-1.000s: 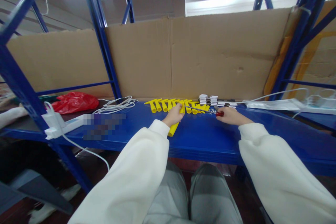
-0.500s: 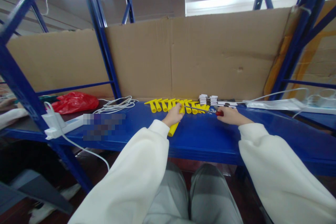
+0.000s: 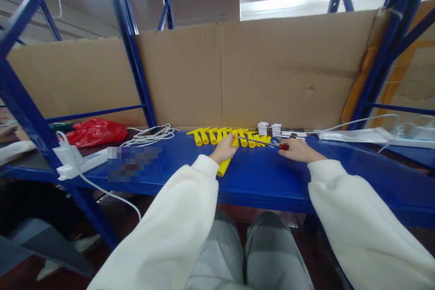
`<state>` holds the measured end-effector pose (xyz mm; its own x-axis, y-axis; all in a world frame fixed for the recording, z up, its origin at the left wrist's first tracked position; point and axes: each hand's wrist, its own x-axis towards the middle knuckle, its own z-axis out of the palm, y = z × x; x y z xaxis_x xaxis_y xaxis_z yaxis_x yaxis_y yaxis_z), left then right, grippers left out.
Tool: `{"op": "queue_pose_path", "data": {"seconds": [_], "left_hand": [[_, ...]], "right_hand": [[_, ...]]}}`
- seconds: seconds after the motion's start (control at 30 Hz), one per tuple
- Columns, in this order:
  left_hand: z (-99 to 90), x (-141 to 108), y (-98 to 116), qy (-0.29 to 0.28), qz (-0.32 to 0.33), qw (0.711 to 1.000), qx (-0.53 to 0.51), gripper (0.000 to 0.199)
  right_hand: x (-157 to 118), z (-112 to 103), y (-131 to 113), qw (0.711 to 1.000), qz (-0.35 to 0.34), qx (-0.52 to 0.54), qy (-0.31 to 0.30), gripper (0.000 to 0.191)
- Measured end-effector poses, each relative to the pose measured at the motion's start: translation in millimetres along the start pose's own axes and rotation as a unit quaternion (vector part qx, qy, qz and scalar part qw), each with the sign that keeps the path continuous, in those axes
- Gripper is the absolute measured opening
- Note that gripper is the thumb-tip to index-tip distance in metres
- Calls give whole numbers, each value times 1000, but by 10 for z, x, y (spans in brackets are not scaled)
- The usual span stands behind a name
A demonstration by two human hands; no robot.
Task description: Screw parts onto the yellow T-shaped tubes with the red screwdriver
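My left hand [image 3: 224, 148] is closed around a yellow plastic part [image 3: 223, 168], whose round tube end points down toward the front edge of the blue table [image 3: 265, 176]. In my right hand [image 3: 295, 150] is the red handle of a screwdriver [image 3: 284, 147]. Its thin shaft runs left, and the tip meets the upper end of the held part beside my left fingers. Behind my hands lies a row of several yellow T-shaped parts [image 3: 205, 137]. Small shiny pieces [image 3: 274, 143], too small to make out, lie near the screwdriver.
White and black stacked pieces [image 3: 270, 129] stand by the cardboard wall [image 3: 265, 72]. Left are coiled white cable [image 3: 152, 135], a power strip [image 3: 81, 161] and a red bag [image 3: 98, 131]. A wrapped white strip [image 3: 360, 135] lies right. Another person's hand [image 3: 22, 134] shows far left.
My right hand and the screwdriver have shifted very slightly left. My left hand keeps its grip on the yellow part. The other person's hand at the far left has moved.
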<state>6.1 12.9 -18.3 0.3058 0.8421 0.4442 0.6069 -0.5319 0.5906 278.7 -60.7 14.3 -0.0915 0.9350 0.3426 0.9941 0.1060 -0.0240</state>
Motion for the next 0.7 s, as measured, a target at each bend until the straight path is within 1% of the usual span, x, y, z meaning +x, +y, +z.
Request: {"op": "queue_pose_path", "data": {"seconds": [0.1,0.3,0.4,0.53,0.6,0.7], "left_hand": [[-7,-7,17,0,-6,1000,6,37],[-24,-23,69,-11,-30,999,13,38],[-21,-17,49,-8,-23,1000,11,38],[-12,-4,3,3,-6,1000,5,38],[-9,-1,-6,4,-8,1000,6,38],[-6,-1,-7,-1,-12,1000,9,37]], "right_hand": [[-8,-5,-8,1000,5,-1,10,9],[0,23,14,999,-8,31,5,10],[2,22,9,1000,4,13,4,5],[-8,-1,-11,1000,14,10,9,5],[-14,-10,-18,1000,14,12,15,4],[-20,-7,-24,1000,11,21,8,5]]}}
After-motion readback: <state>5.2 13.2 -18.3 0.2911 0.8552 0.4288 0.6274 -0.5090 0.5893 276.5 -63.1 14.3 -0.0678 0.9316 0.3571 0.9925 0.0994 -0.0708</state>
